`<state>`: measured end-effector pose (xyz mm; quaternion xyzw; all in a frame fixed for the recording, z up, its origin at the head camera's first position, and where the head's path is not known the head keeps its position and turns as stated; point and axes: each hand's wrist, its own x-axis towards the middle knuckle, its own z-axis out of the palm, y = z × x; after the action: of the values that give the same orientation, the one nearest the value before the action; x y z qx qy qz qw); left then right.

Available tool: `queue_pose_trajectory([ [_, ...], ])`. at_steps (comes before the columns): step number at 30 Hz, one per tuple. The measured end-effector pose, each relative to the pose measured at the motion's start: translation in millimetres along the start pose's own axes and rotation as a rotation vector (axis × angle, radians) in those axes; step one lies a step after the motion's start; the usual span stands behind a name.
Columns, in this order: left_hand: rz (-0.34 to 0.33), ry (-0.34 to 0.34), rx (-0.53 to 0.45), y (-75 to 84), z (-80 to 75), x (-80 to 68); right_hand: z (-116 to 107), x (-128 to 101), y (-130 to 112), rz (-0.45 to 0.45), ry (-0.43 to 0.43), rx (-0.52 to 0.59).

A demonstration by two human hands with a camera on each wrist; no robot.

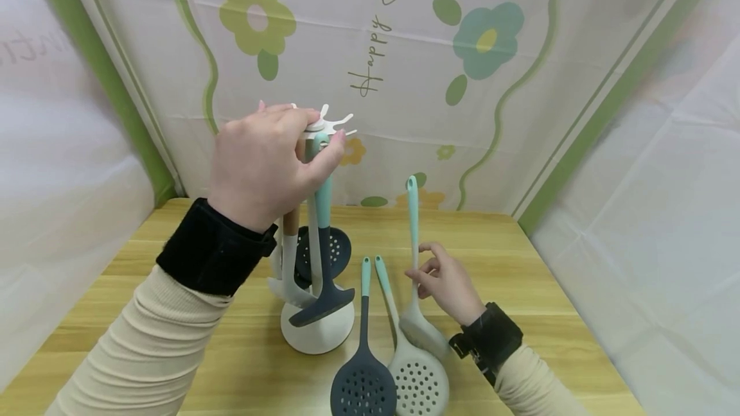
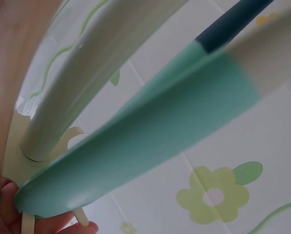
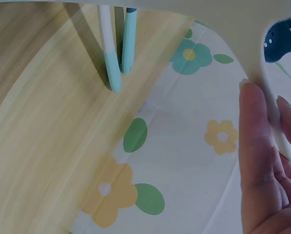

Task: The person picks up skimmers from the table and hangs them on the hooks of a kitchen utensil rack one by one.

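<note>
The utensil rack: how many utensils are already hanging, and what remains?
About three utensils hang on the rack. The left hand holds a mint handle at the hooks; the right hand pinches a white ladle. Dark skimmer and white skimmer lie on the table.

We see a utensil stand (image 1: 317, 332) near the middle of the wooden table (image 1: 555, 313), with a slotted turner (image 1: 324, 297), a skimmer (image 1: 324, 252) and another utensil hanging from the hooked top (image 1: 326, 124). The left hand (image 1: 268, 162) rests on that top, above the table. To the right of the stand's base, toward the table's near edge, two skimmers (image 1: 363, 384) (image 1: 417, 377) lie side by side, handles pointing to the far edge. Just right of them a ladle (image 1: 413, 255) stands tilted up, its bowl on the table, held by the right hand (image 1: 448, 284). A backdrop (image 1: 520, 114) rises behind the far edge.
</note>
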<state>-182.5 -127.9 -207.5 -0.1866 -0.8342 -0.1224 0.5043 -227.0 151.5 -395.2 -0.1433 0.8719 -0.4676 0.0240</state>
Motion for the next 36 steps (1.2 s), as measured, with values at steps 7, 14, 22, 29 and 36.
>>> queue_pose_trajectory([
  [7, -0.007, -0.002, -0.009, 0.1, 0.1, -0.3, -0.2, -2.1, -1.9, -0.039, 0.036, -0.023],
  [14, -0.006, -0.008, -0.014, 0.4, 0.2, 0.1, -0.9, -3.6, -3.8, -0.075, 0.048, -0.038],
  [22, -0.010, -0.005, -0.019, 0.5, 0.5, -0.7, -2.3, -5.6, -8.8, -0.141, 0.055, -0.041],
  [29, -0.015, -0.002, -0.024, -0.1, 0.8, -1.6, -2.6, -8.4, -17.2, -0.187, 0.081, -0.065],
  [36, -0.009, -0.002, -0.027, -0.3, 0.9, -1.4, -1.4, -13.5, -28.1, -0.231, 0.087, -0.088],
])
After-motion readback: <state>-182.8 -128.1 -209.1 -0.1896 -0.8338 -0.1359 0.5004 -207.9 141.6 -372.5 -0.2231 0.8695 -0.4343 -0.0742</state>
